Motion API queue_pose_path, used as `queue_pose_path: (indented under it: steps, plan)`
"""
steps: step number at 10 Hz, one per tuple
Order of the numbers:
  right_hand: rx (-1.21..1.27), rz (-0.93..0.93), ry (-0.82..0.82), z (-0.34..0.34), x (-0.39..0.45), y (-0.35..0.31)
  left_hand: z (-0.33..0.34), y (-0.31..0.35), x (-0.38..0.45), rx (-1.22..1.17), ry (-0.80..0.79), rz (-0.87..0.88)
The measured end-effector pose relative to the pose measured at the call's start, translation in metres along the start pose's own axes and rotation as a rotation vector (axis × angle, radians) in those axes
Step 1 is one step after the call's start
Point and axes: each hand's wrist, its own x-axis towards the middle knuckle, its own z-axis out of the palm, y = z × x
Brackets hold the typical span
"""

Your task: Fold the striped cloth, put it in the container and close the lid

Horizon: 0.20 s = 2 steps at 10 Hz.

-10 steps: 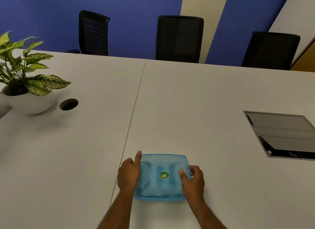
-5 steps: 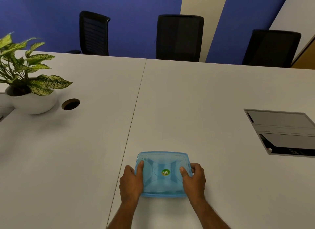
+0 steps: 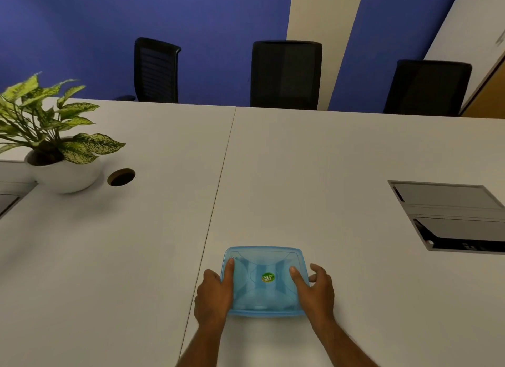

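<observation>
A translucent blue square container (image 3: 263, 257) sits on the white table near its front edge, with its blue lid (image 3: 259, 292) lying flat on top and a round green sticker at the lid's middle. My left hand (image 3: 213, 292) grips the container's left side, thumb pressed on the lid. On the right side my right hand (image 3: 314, 288) holds it the same way, thumb on the lid and fingers curled round the edge. The striped cloth is not visible; the cloudy lid hides whatever is inside.
A potted plant in a white bowl (image 3: 64, 172) stands at the far left beside a round cable hole (image 3: 121, 177). A grey hatch panel (image 3: 451, 216) is set into the table at the right. Three black chairs (image 3: 285, 74) line the far edge.
My left thumb has come from the container's far left corner onto the lid. Both hands have settled on the sides, and the container has shifted a little toward the right.
</observation>
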Motion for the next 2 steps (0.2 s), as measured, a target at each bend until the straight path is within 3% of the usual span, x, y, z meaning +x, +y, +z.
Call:
queue_pose_path:
  steps: [2]
  plan:
    - [0.108,-0.097,0.178,-0.050,-0.002,-0.023,-0.020,-0.002,-0.007,0.130,0.128,0.141]
